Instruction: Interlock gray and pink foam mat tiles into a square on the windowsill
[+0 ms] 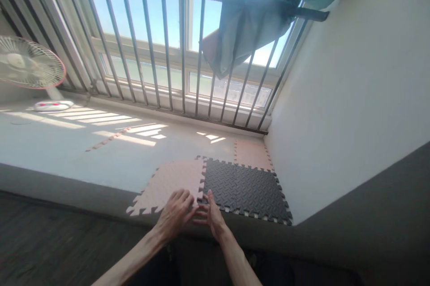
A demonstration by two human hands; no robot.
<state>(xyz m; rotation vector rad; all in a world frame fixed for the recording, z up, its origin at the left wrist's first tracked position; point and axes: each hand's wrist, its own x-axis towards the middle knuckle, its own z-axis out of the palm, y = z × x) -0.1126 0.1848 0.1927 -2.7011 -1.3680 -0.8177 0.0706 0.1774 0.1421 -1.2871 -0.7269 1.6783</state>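
Sunlight falls in stripes across the pale ledge [57,147] I am working at. On its front part lies the pink foam tile [174,178], its near corners jutting over the ledge's edge, its right side along the toothed border of two black tiles [257,189]. My left hand [178,207] bends over its near right corner (whether I pinch it, I cannot tell). My right hand [215,216] is at the seam, thumb raised and fingers spread. Behind the black tiles, another pink tile [251,153] sits in the corner by the white wall [352,75]; a pink strip [107,142] lies farther left. Beyond stand a fan [15,59] and a dark railing [183,53], grey cloth [251,26] draped over it, before the bright window [164,12].
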